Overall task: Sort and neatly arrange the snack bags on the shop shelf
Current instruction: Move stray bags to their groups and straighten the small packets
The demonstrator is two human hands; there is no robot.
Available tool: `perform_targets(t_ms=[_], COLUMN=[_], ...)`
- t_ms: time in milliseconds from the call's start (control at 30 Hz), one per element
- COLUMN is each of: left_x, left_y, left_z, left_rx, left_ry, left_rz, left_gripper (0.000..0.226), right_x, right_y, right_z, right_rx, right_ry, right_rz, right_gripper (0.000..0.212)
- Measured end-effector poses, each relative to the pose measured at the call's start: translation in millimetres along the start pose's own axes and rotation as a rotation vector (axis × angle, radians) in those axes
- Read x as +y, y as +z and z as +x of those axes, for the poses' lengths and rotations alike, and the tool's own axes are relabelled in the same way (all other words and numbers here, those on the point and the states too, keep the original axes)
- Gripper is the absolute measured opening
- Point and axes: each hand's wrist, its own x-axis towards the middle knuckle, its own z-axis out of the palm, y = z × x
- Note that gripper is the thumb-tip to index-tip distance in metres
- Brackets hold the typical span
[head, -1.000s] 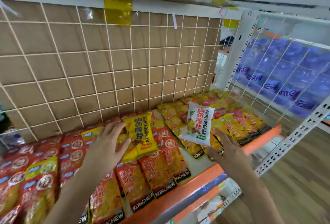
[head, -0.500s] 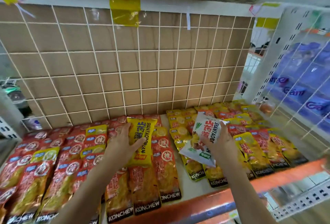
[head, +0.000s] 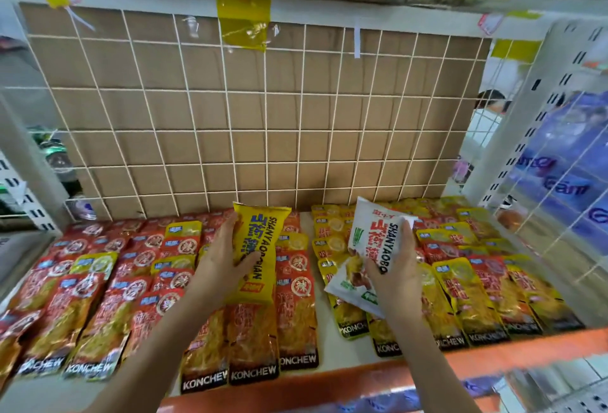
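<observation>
My left hand (head: 221, 268) grips 1 yellow bag (head: 263, 241), with the thumb across its front and the fingers along its left edge. My right hand (head: 398, 269) grips 1 white bag (head: 368, 237), with the thumb on the print and the fingertips at its right edge. So both hands are closed on a bag, and neither is spread wide.

I place everything by the shelf's orange lip (head: 513, 358). Both held bags are lifted off the stock, well back from the lip. The yellow bag is over the lip's middle and the white bag is further right along it. Each bag's top points away from the lip. The white bag tilts so that its lower corner swings left.

The red bags (head: 144, 268) lie flat in overlapping rows behind the lip's left half, their KONCHEW ends toward it. A few yellow-topped ones are mixed in. The flat yellow bags (head: 460, 287) lie behind its right half, with some red ones among them. A bare strip of shelf runs back from the lip between the 2 groups. Farthest from the lip stands a white wire grid (head: 296, 116) with cardboard behind it.
</observation>
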Motion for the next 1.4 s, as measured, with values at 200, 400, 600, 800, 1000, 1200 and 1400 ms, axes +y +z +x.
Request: perform_targets(t_ms=[200, 400, 600, 800, 1000, 1200, 1400], left_x=[2, -6, -46, -96, -151, -205, -240], left_y=[-7, -47, -101, -174, -267, -344, -387], left_z=[-15, -33, -73, -113, -153, -203, -253], left_rx=[0.15, 0.223, 0.277, 0.453, 0.556, 0.659, 0.755], left_ry=[0.076, 0.041, -0.028, -0.082, -0.137, -0.23, -0.345], left_rz=[-0.134, -0.263, -0.29, -0.224, -0.198, -0.244, -0.192], left_gripper=[0.071, 0.067, 0.064, 0.063, 0.063, 0.059, 0.058], right_x=[-7, -30, -73, -138, -209, -273, -321], right_y=[-3, -7, 12, 55, 112, 172, 213], right_z=[-7, -10, -31, -67, -116, -165, -209], right_rx=[0.001, -0.085, -0.265, -0.436, -0.526, -0.642, -0.746], right_ry=[-0.015, -0.026, -0.043, -0.09, -0.148, -0.188, -0.209], right_rz=[0.134, 0.335, 0.46, 0.535, 0.535, 0.562, 0.604], right_gripper=[0.081, 0.077, 0.075, 0.077, 0.074, 0.069, 0.069])
